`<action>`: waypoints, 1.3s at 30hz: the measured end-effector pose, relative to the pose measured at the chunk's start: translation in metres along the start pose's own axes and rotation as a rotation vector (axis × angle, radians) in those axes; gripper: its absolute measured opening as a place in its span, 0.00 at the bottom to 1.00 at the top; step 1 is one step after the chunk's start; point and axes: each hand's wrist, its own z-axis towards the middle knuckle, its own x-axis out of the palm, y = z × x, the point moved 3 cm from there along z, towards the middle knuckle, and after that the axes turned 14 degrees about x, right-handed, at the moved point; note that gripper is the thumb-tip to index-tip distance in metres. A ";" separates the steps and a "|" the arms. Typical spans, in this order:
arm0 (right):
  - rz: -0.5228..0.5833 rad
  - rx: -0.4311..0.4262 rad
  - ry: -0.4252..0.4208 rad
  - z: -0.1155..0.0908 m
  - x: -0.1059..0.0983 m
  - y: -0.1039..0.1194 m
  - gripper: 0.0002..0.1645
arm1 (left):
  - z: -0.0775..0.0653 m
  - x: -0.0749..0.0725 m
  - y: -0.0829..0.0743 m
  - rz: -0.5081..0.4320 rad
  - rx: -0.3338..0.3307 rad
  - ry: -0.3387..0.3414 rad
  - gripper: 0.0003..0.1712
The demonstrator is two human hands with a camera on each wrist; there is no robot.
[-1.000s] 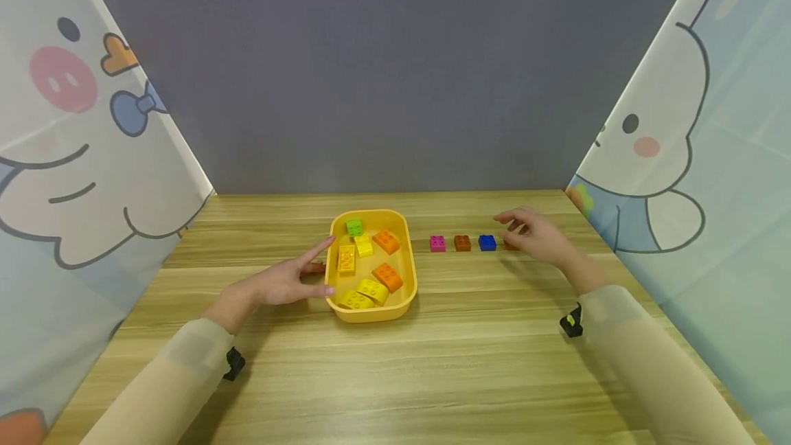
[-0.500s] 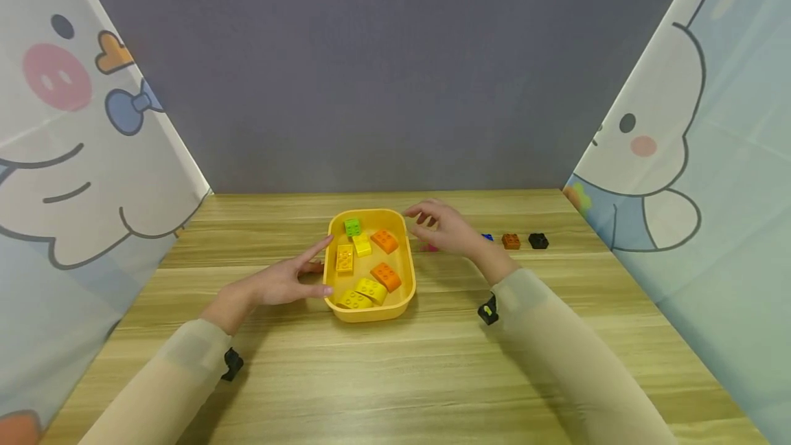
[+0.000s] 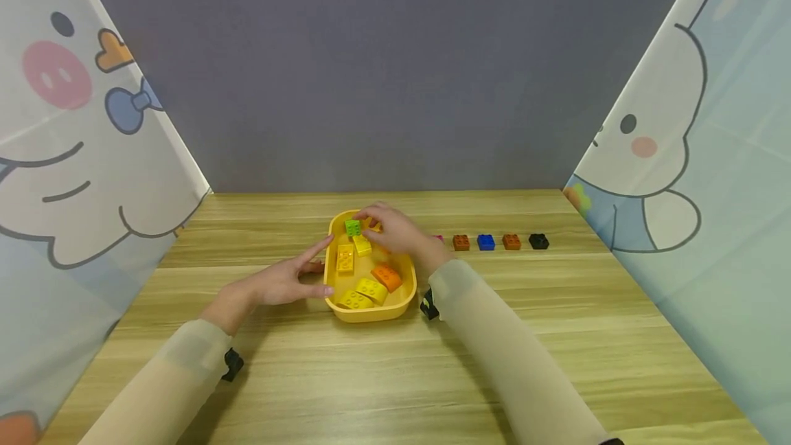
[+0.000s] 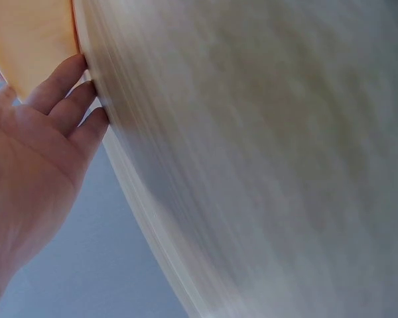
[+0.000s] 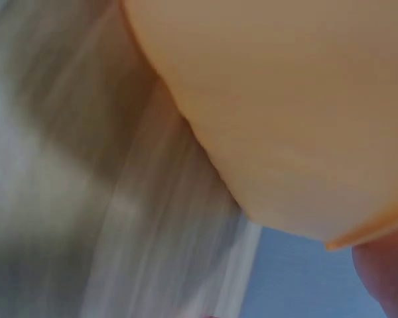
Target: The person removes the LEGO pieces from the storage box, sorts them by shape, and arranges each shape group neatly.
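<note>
The yellow tray (image 3: 371,316) stands left of the table's middle with several toy bricks in it. My left hand (image 3: 287,281) is at its left side, fingers spread and thumb near the rim; in the left wrist view the left fingertips (image 4: 86,83) lie along the tray's wall. Over the tray's far part my right hand (image 3: 398,231) reaches in from the right. Its fingertips are close to a green brick (image 3: 353,227) and a yellow brick (image 3: 362,245); contact cannot be made out. An orange brick (image 3: 386,277) and a curved yellow brick (image 3: 372,290) lie nearer the front.
Right of the tray runs a row of small bricks: a pink one (image 3: 438,238) partly behind the right wrist, a brown one (image 3: 461,242), a blue one (image 3: 486,242), another brown one (image 3: 511,242) and a black one (image 3: 539,241). A grey panel (image 3: 389,74) closes the back.
My right hand has swung left from the row's right end to above the tray, uncovering the black brick and covering an orange brick in the tray. The left hand has stayed put.
</note>
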 end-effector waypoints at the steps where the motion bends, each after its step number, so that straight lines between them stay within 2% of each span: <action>1: -0.014 0.007 0.007 0.002 0.002 0.000 0.24 | 0.000 0.000 0.000 0.003 -0.001 0.001 0.60; 12: -0.371 0.072 0.038 0.011 0.014 -0.004 0.35 | 0.000 -0.002 0.001 0.013 0.006 -0.008 0.59; 16: -0.428 0.105 0.049 0.010 0.015 -0.005 0.34 | 0.000 -0.002 0.001 -0.002 0.004 -0.003 0.59; 22: -0.461 0.117 0.077 0.009 0.018 -0.006 0.31 | 0.001 -0.001 0.000 0.003 0.005 -0.003 0.59; 26: -0.466 0.100 0.077 0.010 0.019 -0.007 0.24 | 0.000 -0.001 -0.001 0.008 0.006 -0.006 0.60; 32: -0.379 0.135 0.063 0.009 0.019 -0.009 0.19 | 0.000 0.000 -0.001 0.006 0.008 -0.006 0.60; 36: -0.303 0.150 0.058 0.008 0.019 -0.011 0.21 | 0.000 0.001 0.000 0.006 -0.005 -0.002 0.60; 39: -0.296 0.132 0.047 0.007 0.019 -0.012 0.23 | 0.001 0.001 0.000 0.004 -0.010 0.000 0.60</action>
